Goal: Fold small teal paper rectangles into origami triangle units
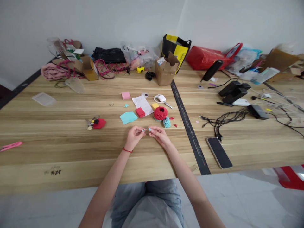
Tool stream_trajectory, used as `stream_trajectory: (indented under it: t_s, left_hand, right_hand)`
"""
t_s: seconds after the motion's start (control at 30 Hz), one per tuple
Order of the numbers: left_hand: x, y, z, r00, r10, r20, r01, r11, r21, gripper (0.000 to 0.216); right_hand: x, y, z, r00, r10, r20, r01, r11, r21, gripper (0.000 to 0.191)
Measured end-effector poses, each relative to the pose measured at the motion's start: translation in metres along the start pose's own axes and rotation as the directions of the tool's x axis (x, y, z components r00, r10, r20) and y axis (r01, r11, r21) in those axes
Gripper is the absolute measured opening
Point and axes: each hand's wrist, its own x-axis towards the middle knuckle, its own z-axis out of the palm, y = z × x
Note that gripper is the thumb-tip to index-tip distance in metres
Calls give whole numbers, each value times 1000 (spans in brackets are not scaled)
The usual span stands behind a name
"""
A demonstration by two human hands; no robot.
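Table (99, 155) viewed from its front edge, with two hands raised just inside the middle of that edge. The left hand (135, 136) pinches a small blue piece (143, 130) between thumb and forefinger; the right hand (159, 135) likewise pinches a second blue piece (149, 129). Both pieces sit at the fingertips, facing each other across a narrow gap; their exact shape is too small to tell.

Beyond the hands, toward the table's back edge: blue paper (128, 117) ahead of the left hand, and a red block (140, 112) at the near end of a white sheet (142, 104). Ahead of the right hand, a red pleated form (161, 111), blue at its base, adjoins a smaller blue pleated form (167, 122); two red scraps (175, 125) lie beside them. Farther right, a black strip (190, 126) runs to the front edge, with a phone (219, 152) past it. Near the left edge rests a pink cutter (10, 146).
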Motion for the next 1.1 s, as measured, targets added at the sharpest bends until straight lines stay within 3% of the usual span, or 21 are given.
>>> stream_trajectory:
  t_s: [0.3, 0.7, 1.1]
  left_hand:
    - [1, 3, -1, 1000, -18, 4, 18, 1000, 17, 33]
    - [0, 5, -5, 988, 63, 139, -84, 985, 149, 24]
    - [0, 7, -3, 997, 5, 72, -12, 996, 88, 24]
  right_hand:
    - [-2, -5, 0, 997, 71, 28, -72, 997, 38, 29]
    - [-1, -4, 1, 997, 72, 27, -74, 996, 53, 30]
    - [0, 0, -1, 999, 23, 28, -24, 1000, 19, 32]
